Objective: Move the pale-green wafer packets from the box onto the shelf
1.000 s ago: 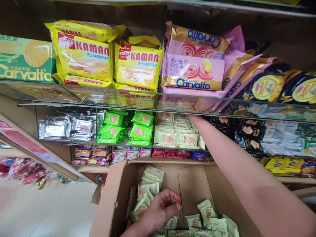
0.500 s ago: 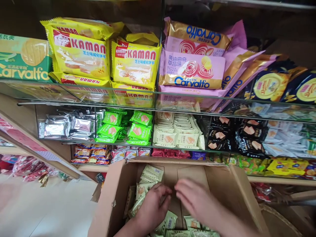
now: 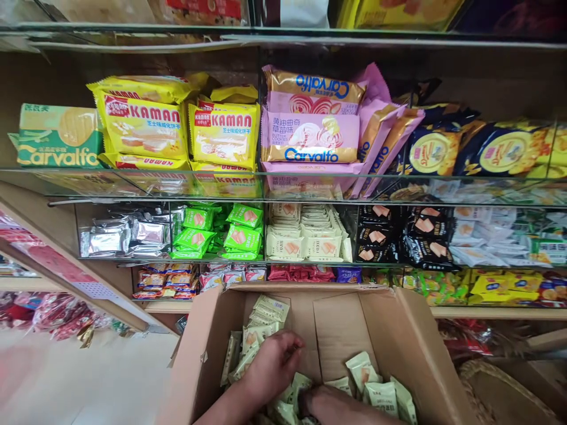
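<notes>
An open cardboard box (image 3: pixel 385 336) holds many small cream-coloured snack packets (image 3: pixel 268 310), some stacked at its left side and others loose near the front. My left hand (image 3: pixel 274 360) is over the left stack, fingers curled inward; whether anything is inside them is hidden. Low in the box, my right hand (image 3: pixel 330 406) reaches among loose packets, and its fingertips are out of sight. Just right of it, a few packets (image 3: pixel 381 401) lean at angles. Similar cream packets (image 3: pixel 305 245) stand in rows in a shelf compartment behind the box.
Glass-fronted shelves hold yellow wafer packs (image 3: pixel 144 127), pink cookie packs (image 3: pixel 310 133) and green biscuit packs (image 3: pixel 57 136). Below are silver packets (image 3: pixel 106 239), bright green packets (image 3: pixel 241 233) and black packets (image 3: pixel 376 236). A woven basket (image 3: pixel 500 389) is at lower right.
My right hand has moved down from beside my left hand into the loose packets. Several packets now show at the box's right. The view has tilted upward, showing a higher shelf.
</notes>
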The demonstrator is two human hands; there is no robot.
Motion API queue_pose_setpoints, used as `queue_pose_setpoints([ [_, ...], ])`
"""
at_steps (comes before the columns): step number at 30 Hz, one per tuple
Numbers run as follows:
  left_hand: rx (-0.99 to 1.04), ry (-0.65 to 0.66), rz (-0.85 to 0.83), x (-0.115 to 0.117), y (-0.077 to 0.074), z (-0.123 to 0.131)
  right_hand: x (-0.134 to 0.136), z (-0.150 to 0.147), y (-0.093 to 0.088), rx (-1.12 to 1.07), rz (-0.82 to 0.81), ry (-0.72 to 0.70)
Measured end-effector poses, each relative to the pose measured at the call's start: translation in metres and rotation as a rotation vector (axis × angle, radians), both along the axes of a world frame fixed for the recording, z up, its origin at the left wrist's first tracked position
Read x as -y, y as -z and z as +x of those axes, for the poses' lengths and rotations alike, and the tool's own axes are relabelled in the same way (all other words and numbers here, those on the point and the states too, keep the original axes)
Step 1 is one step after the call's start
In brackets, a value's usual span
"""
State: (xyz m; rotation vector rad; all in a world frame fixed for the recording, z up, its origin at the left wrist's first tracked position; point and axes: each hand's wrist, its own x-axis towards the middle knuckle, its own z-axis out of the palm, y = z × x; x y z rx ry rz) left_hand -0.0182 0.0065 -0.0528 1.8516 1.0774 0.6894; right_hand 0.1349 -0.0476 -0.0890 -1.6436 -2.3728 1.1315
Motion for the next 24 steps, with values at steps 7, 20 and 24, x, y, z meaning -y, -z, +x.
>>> queue_pose_setpoints([
  [7, 0.489, -0.156, -0.357, -0.009, -0.018, 0.004, -0.025, 0.024, -0.046, -0.484, 0.037, 0.353],
  [20, 0.730, -0.063, -0.699, -0.003, -0.015, 0.014, -0.029, 0.002, -0.055, -1.072, -0.066, 0.775],
  [24, 0.701, -0.133, -0.653, -0.005, -0.017, 0.016, -0.031, 0.005, -0.045, -0.947, -0.018, 0.704],
])
